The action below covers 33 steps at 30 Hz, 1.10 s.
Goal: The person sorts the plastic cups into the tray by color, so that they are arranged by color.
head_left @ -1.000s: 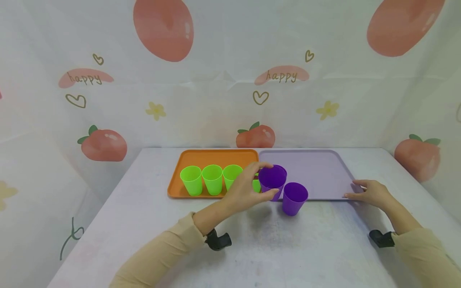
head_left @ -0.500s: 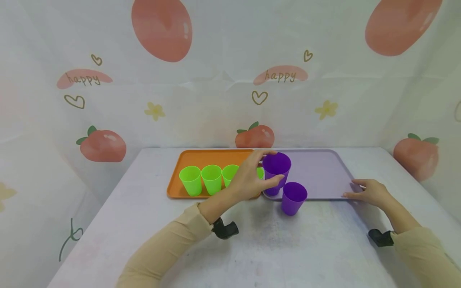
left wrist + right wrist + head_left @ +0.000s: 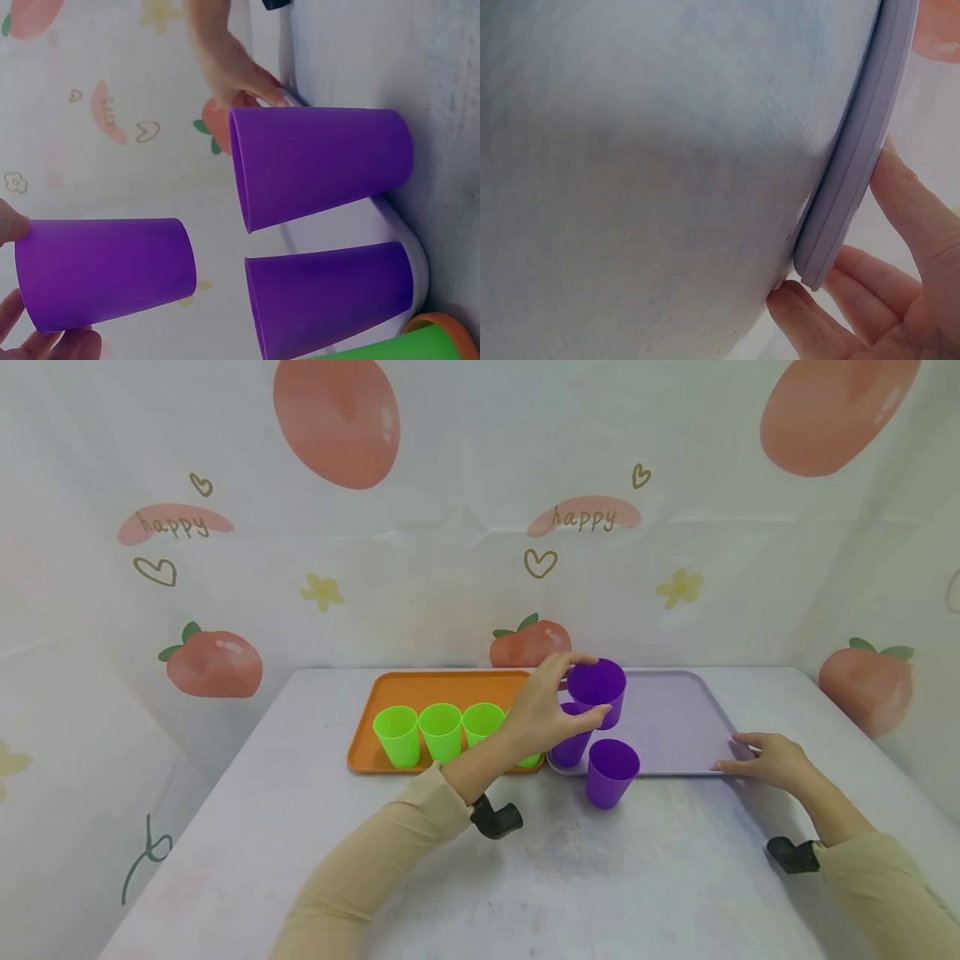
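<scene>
My left hand (image 3: 536, 718) grips a purple cup (image 3: 597, 687) near its rim, thumb on the near side and fingers on the far side. That cup hangs upright above the lilac tray (image 3: 671, 718). A second purple cup (image 3: 572, 748) stands at the tray's front left corner, partly hidden by the hand. On the table just before the tray's front edge stands a third purple cup (image 3: 611, 775). My right hand (image 3: 776, 764) holds the tray's front right corner; the right wrist view shows thumb and fingers (image 3: 862, 281) around its rim.
An orange tray (image 3: 450, 681) lies against the lilac tray's left side. It bears a row of several green cups (image 3: 441, 735), the rightmost mostly hidden behind my left hand. A printed cloth (image 3: 450, 585) hangs behind the white table (image 3: 525, 893).
My left hand has lifted the purple cup up and to the right, out of the other cup, which is now visible on the tray's corner. The right hand has stayed at the tray.
</scene>
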Each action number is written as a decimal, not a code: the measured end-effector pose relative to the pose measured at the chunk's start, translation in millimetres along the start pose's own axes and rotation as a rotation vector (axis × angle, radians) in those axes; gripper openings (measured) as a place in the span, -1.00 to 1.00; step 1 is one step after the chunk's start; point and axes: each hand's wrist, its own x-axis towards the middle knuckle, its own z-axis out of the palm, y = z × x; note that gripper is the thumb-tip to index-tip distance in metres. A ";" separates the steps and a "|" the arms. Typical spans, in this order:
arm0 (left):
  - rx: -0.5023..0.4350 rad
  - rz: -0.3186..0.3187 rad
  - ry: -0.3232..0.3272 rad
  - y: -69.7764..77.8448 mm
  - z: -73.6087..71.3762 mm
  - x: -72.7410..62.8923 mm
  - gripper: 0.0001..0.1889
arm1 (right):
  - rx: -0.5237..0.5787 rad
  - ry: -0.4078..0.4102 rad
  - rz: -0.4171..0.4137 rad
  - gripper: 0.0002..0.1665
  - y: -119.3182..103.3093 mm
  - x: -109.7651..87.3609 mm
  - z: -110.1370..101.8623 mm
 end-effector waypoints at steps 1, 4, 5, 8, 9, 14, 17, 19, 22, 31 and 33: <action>0.003 0.000 -0.005 -0.7 1.8 2.1 -0.44 | 0.000 0.001 -0.001 0.14 0.1 0.0 0.0; 0.007 -0.012 -0.027 -2.3 7.1 8.0 -0.42 | 0.000 -0.001 0.005 0.15 0.1 0.0 -0.2; 0.012 -0.020 -0.038 -2.6 8.7 9.5 -0.42 | 0.000 -0.002 0.006 0.15 0.4 0.1 -0.3; 0.023 -0.047 -0.065 -4.7 13.8 14.4 -0.41 | -0.001 -0.002 0.006 0.14 0.5 0.2 -0.7; 0.022 -0.056 -0.072 -5.3 15.4 15.7 -0.41 | -0.003 0.001 0.005 0.14 0.5 0.2 -0.7; 0.022 -0.090 -0.091 -10.4 24.3 21.2 -0.42 | 0.002 -0.003 0.011 0.14 0.7 0.3 -0.3; 0.052 -0.098 -0.113 -14.9 30.0 23.6 -0.41 | 0.009 -0.017 0.025 0.16 1.0 0.6 -0.2; 0.075 -0.099 -0.140 -17.3 33.3 24.5 -0.41 | 0.009 -0.024 0.031 0.18 0.9 0.7 -0.4; 0.128 -0.099 -0.186 -20.7 37.7 25.4 -0.39 | 0.005 -0.024 0.031 0.18 0.8 1.0 -0.5; 0.251 -0.128 -0.282 -30.3 44.6 24.4 -0.43 | 0.000 -0.006 0.012 0.17 0.7 0.8 0.5; 0.263 -0.129 -0.288 -31.7 44.9 24.9 -0.43 | -0.002 -0.001 0.009 0.17 0.7 0.6 0.7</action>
